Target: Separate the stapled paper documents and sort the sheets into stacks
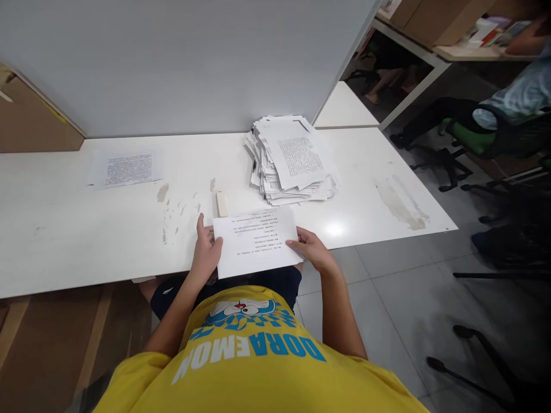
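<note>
A printed sheet of paper [258, 244] is held up at the front edge of the white table, its text upside down to me. My left hand [207, 246] grips its left edge, thumb on top and index finger pointing up. On the right edge, my right hand [316, 248] pinches the sheet between thumb and fingers. Whether more than one sheet is held, I cannot tell. Just beyond the sheet lies a small cream-coloured block [221, 204]. Behind it to the right is an uneven stack of printed papers [297, 160].
Another printed page [127, 167] lies at the left of the white table [55, 229]. A grey partition [193, 63] rises along the back, with a cardboard box [38, 117] at the far left. On the right, a person sits on a green office chair [473, 135].
</note>
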Demonstrator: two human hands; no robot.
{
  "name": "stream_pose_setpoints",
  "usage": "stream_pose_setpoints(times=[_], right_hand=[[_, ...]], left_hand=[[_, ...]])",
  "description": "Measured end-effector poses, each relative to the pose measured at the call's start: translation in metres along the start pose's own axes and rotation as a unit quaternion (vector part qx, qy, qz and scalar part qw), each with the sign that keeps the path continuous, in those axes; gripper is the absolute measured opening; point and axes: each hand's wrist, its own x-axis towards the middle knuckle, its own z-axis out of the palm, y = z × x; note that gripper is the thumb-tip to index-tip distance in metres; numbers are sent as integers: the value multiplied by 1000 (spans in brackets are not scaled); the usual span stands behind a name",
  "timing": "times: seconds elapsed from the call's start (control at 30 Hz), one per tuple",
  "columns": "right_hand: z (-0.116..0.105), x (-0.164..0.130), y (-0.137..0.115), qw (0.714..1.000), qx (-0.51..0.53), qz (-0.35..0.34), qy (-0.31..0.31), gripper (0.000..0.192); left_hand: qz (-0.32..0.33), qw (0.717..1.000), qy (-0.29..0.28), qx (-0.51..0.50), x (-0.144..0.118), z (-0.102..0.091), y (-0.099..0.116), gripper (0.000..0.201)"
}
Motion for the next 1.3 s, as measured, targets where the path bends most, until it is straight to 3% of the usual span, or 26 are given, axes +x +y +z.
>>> stream_pose_setpoints(times=[0.07, 0.23, 0.43, 0.6, 0.73, 1.0, 1.17, 1.3], right_hand=[[-1, 0, -2, 1000, -16, 12, 12, 49], [1, 2, -3, 999, -23, 24, 23, 49], [3, 4, 4, 999, -4, 22, 47, 49], [-1, 6, 7, 998, -13, 19, 61, 47], [-3, 8, 7, 997, -34, 18, 74, 48], [-2, 8, 4, 995, -52, 21, 89, 47], [1, 0, -25, 982, -152, -17, 110, 37], [19, -38, -74, 940, -293, -102, 142, 25]], left_hand=[[-1, 996, 11, 89, 10, -2, 1, 81], [78, 959, 38, 268, 32, -6, 9, 67], [234, 934, -26, 268, 46, -11, 12, 65], [310, 903, -81, 287, 63, -22, 8, 54], [332, 885, -124, 302, 76, -28, 3, 47], [337, 876, -127, 322, 73, -24, -4, 48], [335, 881, -130, 307, 77, -27, -5, 45], [338, 899, -160, 228, 99, -30, 0, 33]])
